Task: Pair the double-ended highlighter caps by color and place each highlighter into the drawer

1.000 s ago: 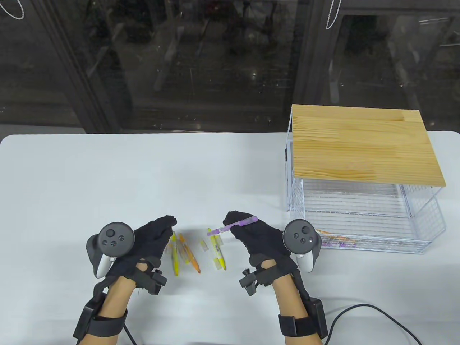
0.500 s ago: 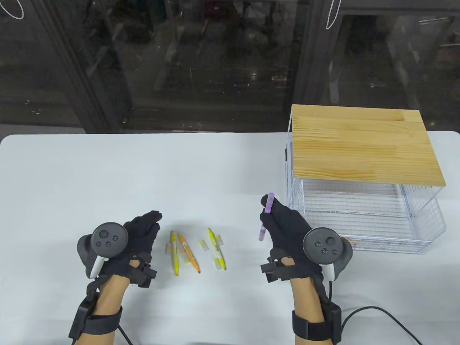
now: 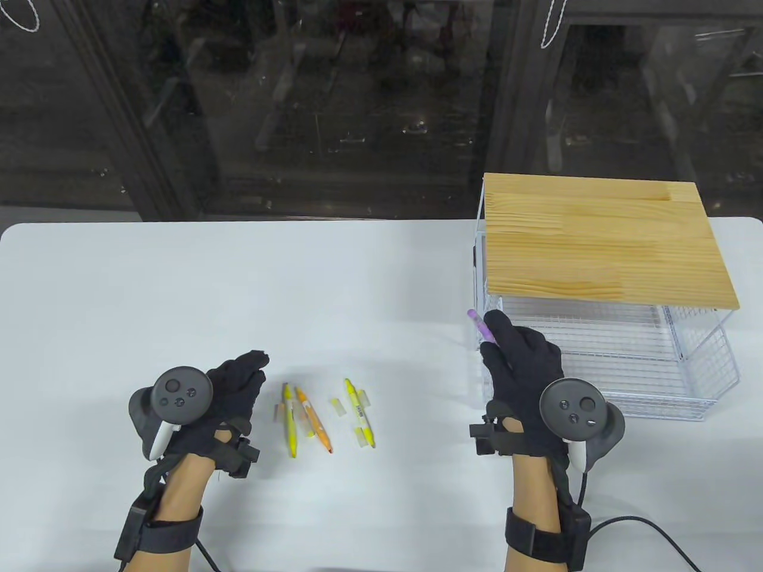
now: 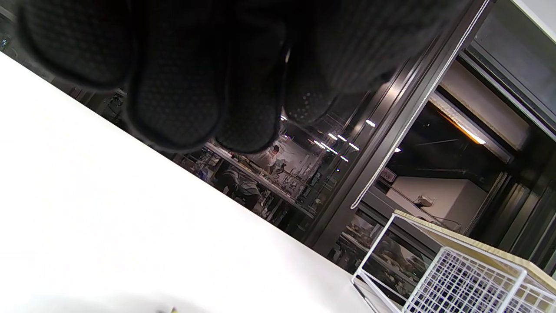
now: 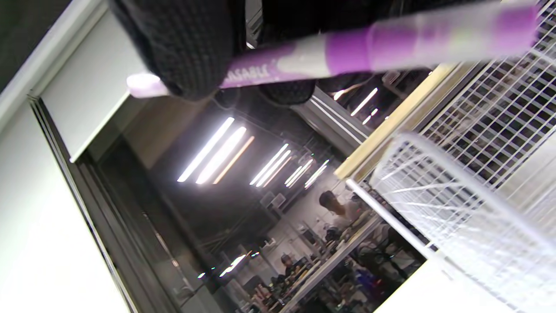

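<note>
My right hand [image 3: 514, 351] grips a purple highlighter [image 3: 478, 323] and holds it over the front left corner of the white wire drawer [image 3: 685, 405]. In the right wrist view the purple highlighter [image 5: 347, 52] lies across my fingers [image 5: 186, 48], capped at both ends. Two yellow highlighters [image 3: 289, 420] [image 3: 359, 413] and an orange one [image 3: 313, 419] lie on the white table, with several loose pale caps [image 3: 338, 407] among them. My left hand [image 3: 238, 381] rests to their left, fingers loosely bent and holding nothing.
The drawer is pulled out of a wire rack with a wooden top [image 3: 602, 238] at the table's right. A black cable [image 3: 644, 527] trails from my right wrist. Dark glass panels stand behind the table.
My right hand has carried the purple highlighter rightward from above the pen group to the drawer's front left corner. My left hand drew back slightly to the left and has stayed there.
</note>
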Tool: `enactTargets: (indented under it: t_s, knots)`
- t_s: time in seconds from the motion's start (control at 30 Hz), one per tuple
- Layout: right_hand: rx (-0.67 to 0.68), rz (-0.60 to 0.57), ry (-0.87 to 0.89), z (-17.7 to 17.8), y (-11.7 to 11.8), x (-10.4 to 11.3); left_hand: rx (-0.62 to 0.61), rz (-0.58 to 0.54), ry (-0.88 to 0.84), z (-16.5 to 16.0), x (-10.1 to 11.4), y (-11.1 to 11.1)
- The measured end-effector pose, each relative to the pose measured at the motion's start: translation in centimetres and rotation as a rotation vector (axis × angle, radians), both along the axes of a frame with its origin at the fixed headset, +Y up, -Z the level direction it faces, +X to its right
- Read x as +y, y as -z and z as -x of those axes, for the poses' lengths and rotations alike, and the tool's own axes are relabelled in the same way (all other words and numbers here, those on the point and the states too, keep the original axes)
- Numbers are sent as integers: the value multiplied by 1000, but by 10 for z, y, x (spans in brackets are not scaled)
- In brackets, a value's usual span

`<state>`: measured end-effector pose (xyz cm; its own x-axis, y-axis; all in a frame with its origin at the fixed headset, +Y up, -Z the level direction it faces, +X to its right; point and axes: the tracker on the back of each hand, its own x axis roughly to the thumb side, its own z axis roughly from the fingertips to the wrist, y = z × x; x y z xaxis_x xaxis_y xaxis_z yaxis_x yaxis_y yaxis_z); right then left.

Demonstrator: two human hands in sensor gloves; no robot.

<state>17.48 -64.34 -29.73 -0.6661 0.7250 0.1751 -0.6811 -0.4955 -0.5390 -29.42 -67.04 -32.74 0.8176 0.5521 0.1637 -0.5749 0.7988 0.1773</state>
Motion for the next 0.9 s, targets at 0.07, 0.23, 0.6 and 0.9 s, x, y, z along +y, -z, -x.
enactTargets:
  t_s: [0.07,0.23,0.6,0.9]
  knots:
    - [-18,18,-7,-4,2,-3,-1,4,3,0,0,0]
    - [-91,76,-31,-15,6,-12,-4,16,1,0,-1,0]
    - [-226,189,-46,-34,12,-30,0,36,-1,1,-1,1]
    - [-312,301,-84,-46,15,-44,2,54,0,1,-2,2]
